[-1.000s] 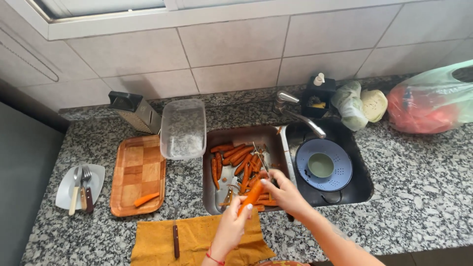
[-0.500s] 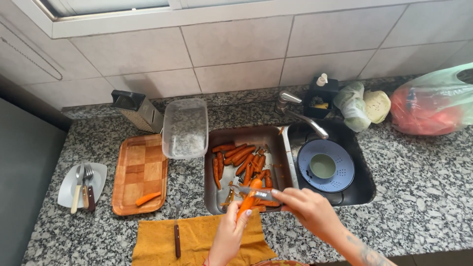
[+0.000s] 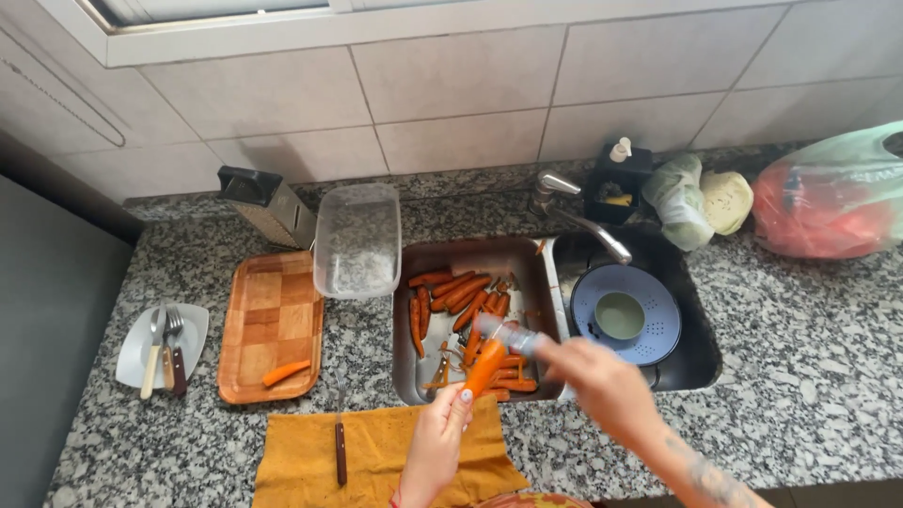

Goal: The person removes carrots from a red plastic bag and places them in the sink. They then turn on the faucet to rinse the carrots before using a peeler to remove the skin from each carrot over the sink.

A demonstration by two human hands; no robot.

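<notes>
Counter: we look down on a speckled granite counter (image 3: 809, 348) under a tiled wall, seen only from the head camera.
Left hand: our left hand (image 3: 435, 442) has its fingers clenched round the lower end of a carrot (image 3: 484, 367), tilting it up over the sink so scraps would drop in, as we judge.
Right hand: our right hand (image 3: 602, 381) grasps a peeler (image 3: 503, 334), blurred, its head touching the carrot's upper end just beyond the left fingertips.
Sink: the metal sink (image 3: 541, 282) under both hands holds more carrots and peel.
Near the fingers: an orange cloth (image 3: 301, 456) with a small knife (image 3: 340, 452) lies left of the left hand.
Further off: a wooden board (image 3: 273, 310) with a carrot piece, well left.
In the way: the tap (image 3: 583, 221) reaches out beyond the right hand, apart from it.
</notes>
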